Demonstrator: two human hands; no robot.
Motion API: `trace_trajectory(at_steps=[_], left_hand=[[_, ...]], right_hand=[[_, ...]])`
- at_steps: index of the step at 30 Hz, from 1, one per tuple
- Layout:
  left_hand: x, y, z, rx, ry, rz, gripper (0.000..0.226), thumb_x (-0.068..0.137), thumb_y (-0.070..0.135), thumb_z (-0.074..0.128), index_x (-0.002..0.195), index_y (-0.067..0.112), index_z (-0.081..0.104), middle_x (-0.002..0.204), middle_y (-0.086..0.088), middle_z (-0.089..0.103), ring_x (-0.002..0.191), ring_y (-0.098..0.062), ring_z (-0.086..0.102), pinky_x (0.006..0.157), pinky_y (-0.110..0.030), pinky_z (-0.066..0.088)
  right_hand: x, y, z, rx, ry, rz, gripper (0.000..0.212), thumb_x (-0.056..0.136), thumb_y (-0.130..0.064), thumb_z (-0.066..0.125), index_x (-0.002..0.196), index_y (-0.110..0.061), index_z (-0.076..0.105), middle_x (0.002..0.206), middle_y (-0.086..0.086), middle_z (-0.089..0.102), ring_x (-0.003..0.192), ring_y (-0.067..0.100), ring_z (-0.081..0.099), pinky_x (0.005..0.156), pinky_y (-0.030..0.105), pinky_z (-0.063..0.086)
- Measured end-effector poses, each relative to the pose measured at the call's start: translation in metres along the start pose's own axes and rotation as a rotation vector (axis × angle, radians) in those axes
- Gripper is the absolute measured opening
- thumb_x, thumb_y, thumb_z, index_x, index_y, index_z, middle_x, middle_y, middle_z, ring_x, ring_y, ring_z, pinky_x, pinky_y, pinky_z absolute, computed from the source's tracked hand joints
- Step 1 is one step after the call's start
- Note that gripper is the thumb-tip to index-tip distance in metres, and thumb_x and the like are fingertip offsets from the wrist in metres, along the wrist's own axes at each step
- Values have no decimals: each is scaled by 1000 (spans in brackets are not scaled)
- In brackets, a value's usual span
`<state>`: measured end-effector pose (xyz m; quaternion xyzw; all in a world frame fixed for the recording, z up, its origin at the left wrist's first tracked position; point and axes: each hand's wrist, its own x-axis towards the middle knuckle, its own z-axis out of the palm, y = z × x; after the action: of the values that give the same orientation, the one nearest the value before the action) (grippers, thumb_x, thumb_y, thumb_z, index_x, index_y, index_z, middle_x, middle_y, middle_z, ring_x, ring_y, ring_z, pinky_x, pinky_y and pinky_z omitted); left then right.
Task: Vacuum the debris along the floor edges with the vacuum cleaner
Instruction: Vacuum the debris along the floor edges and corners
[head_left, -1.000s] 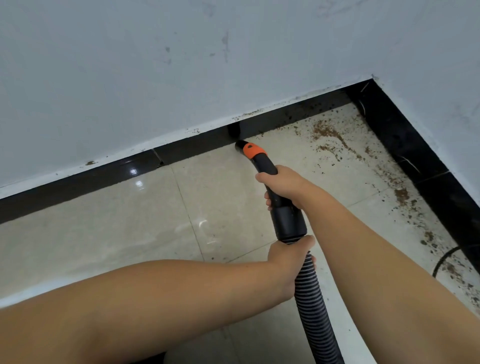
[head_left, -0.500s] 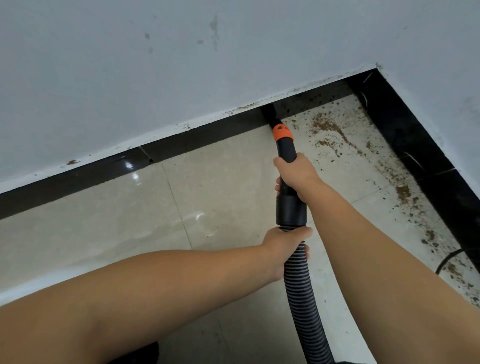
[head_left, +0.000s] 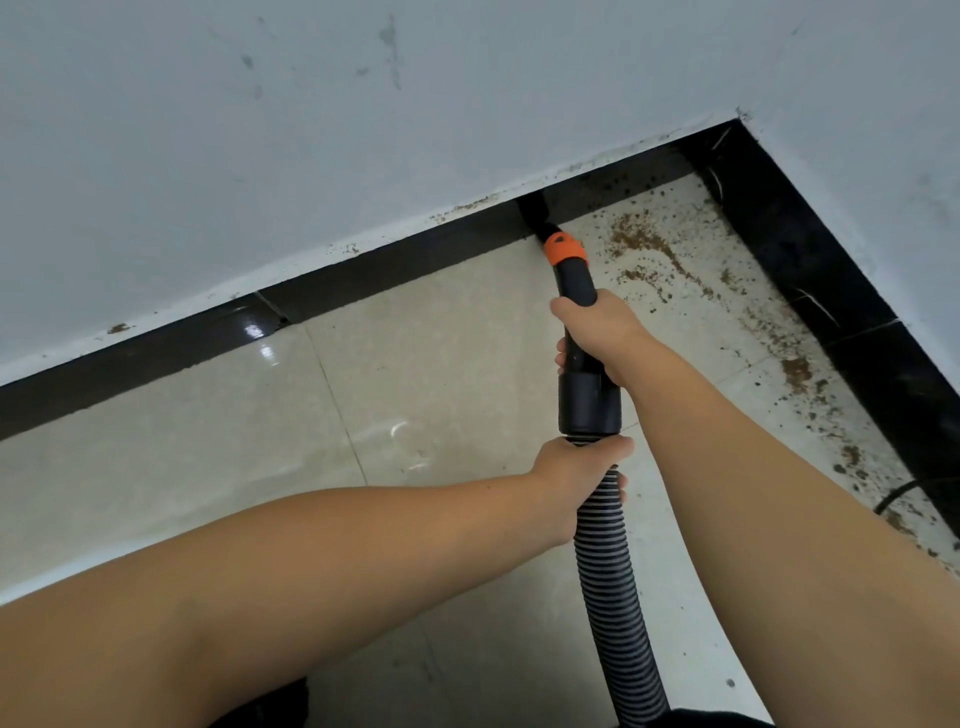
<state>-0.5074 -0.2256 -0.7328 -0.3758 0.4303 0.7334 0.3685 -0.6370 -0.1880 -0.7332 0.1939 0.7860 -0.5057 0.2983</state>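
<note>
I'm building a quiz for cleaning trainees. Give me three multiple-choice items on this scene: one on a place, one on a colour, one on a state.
1. Where is the nozzle tip?
A at the skirting
B mid-floor
C in the air

2. What colour is the nozzle's collar?
A blue
B orange
C white

3. What does the left hand do?
A hangs free
B presses the wall
C grips the hose

Key: A, the nozzle meets the skirting; B, the collar is orange; C, the left hand wraps the hose, while the right hand holds the wand.

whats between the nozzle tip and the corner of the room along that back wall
In the head view, brown debris lies scattered on the floor tiles and black skirting between the nozzle and the corner.
</note>
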Motion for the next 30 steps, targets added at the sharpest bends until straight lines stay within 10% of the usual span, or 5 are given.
trace_trajectory(at_steps=[8,30], left_hand=[[-17,-30,-4,8,34,59,25,86,24,66,102,6,56,84,-10,60,59,-16,58,56,-24,51],[-44,-80,66,179,-198,-54,21,87,17,67,102,8,54,75,-6,58,60,-15,56,59,-24,52]], right_hand=[[-33,4,24,-103,-201,-12,8,91,-20,55,92,-17,48,67,10,58,43,18,56,45,27,50],[-84,72,-94,86,70,202,20,93,-20,58,100,-5,47,63,13,55,43,21,55,51,33,54]])
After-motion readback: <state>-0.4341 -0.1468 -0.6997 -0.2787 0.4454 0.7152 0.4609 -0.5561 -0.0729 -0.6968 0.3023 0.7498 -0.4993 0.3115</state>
